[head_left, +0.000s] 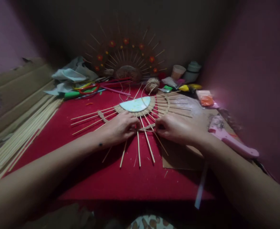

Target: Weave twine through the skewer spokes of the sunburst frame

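Note:
A half-round craft piece lies on the red table, its pale blue centre (136, 104) edged by a woven twine band (117, 109). Thin wooden sticks (138, 149) fan out from that band. Twine (146, 128) weaves across the sticks and spans the gap between my hands. My left hand (124, 126) rests over the front-left sticks, fingers curled and pinched on the twine. On the front-right side my right hand (172, 128) is closed around the twine's other stretch. Its fingertips are partly hidden. A ball of twine (152, 86) sits behind the piece.
Bundled sticks (22, 136) and cardboard (20, 84) lie at left. Red-handled scissors (89, 89) sit by crumpled cloth (70, 74). At right are a pink glue gun (234, 140), a cardboard sheet (180, 156) and a cup (178, 72). A flowered stick fan (126, 58) stands behind.

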`<action>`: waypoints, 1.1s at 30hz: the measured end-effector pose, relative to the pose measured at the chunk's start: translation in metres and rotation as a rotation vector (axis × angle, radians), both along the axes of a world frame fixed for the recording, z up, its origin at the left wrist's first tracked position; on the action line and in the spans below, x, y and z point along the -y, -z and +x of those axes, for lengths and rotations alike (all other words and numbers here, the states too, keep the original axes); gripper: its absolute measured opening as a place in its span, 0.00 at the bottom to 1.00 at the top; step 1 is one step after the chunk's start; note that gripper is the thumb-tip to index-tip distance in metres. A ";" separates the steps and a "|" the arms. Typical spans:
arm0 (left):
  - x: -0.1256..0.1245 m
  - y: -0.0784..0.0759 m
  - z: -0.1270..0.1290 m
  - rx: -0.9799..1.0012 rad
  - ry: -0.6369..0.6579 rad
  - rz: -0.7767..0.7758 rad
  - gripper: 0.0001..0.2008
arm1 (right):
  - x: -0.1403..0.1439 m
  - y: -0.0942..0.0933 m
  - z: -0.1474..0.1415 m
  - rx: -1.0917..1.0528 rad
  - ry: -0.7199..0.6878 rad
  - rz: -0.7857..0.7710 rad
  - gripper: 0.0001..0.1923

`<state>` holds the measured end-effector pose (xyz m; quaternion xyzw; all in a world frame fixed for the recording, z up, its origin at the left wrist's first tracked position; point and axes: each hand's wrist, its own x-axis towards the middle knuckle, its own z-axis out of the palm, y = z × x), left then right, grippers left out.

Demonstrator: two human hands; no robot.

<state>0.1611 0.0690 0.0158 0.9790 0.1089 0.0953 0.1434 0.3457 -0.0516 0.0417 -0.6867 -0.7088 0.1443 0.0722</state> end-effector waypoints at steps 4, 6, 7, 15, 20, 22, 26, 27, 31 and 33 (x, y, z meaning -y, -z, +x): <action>-0.001 0.006 -0.005 0.034 -0.001 0.010 0.07 | 0.006 -0.009 -0.002 -0.080 -0.065 -0.057 0.07; -0.002 0.007 -0.006 0.043 0.018 0.061 0.09 | 0.009 -0.010 -0.003 -0.127 -0.103 -0.062 0.06; -0.004 0.008 -0.005 0.049 0.022 0.089 0.10 | 0.009 -0.009 -0.004 -0.149 -0.124 -0.057 0.06; -0.019 0.013 -0.011 0.098 0.009 0.266 0.11 | 0.008 0.001 -0.013 -0.221 -0.123 0.037 0.08; -0.016 0.008 -0.015 0.050 -0.003 0.213 0.11 | 0.011 -0.001 -0.017 -0.196 -0.163 0.051 0.07; -0.014 0.006 -0.014 0.043 -0.009 0.175 0.10 | 0.015 -0.002 -0.019 -0.184 -0.163 0.054 0.07; -0.012 0.004 -0.012 0.037 -0.052 0.128 0.08 | 0.025 -0.003 -0.028 -0.138 -0.103 0.065 0.07; -0.012 0.004 -0.011 0.042 -0.055 0.126 0.08 | 0.028 -0.003 -0.030 -0.139 -0.096 0.072 0.08; -0.011 0.006 -0.010 0.054 -0.056 0.131 0.07 | 0.039 0.001 -0.037 -0.132 -0.141 0.166 0.09; -0.011 0.006 -0.010 0.049 -0.063 0.135 0.07 | 0.046 0.004 -0.041 -0.093 -0.209 0.210 0.09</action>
